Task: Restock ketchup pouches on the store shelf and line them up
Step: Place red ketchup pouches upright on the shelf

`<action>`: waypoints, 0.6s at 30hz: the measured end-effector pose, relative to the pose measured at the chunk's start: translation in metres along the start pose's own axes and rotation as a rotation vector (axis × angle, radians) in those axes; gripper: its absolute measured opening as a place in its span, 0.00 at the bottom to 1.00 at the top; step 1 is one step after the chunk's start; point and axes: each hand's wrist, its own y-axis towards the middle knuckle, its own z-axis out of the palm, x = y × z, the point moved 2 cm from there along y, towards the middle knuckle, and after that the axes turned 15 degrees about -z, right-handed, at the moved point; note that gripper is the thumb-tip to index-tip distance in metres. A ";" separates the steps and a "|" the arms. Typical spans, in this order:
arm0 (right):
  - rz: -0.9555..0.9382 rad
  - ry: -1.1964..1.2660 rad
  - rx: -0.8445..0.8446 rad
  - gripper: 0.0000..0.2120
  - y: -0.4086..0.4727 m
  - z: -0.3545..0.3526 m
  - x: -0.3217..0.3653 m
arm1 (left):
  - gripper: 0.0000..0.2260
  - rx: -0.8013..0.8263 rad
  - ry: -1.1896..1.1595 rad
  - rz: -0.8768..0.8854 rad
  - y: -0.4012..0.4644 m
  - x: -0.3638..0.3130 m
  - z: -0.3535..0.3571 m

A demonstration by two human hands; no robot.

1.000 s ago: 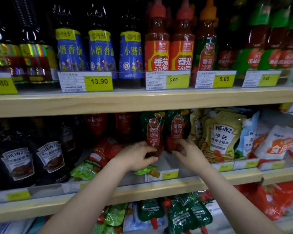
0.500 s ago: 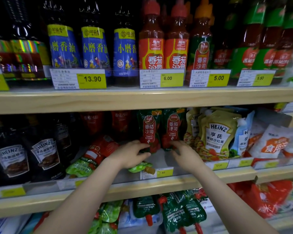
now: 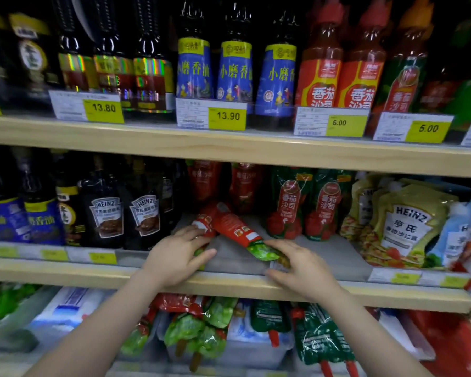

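Two glossy red foil ketchup pouches [image 3: 230, 227] with leafy green ends lie flat on the grey middle shelf [image 3: 324, 257], in front of standing pouches. The left hand [image 3: 174, 263] grips one pouch's end; the right hand [image 3: 299, 268] pinches the other's green tip. Earlier, both hands were at the upright green pouches [image 3: 302, 208] further right.

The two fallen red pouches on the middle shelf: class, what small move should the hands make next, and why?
Probably stand them upright. Both fallen pouches lie flat, while the green pouches beside them stand in line. The left hand and right hand already touch their lower ends.
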 end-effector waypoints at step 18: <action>0.439 0.136 -0.173 0.25 0.002 0.004 0.037 | 0.22 -0.082 -0.036 0.080 -0.002 0.011 0.014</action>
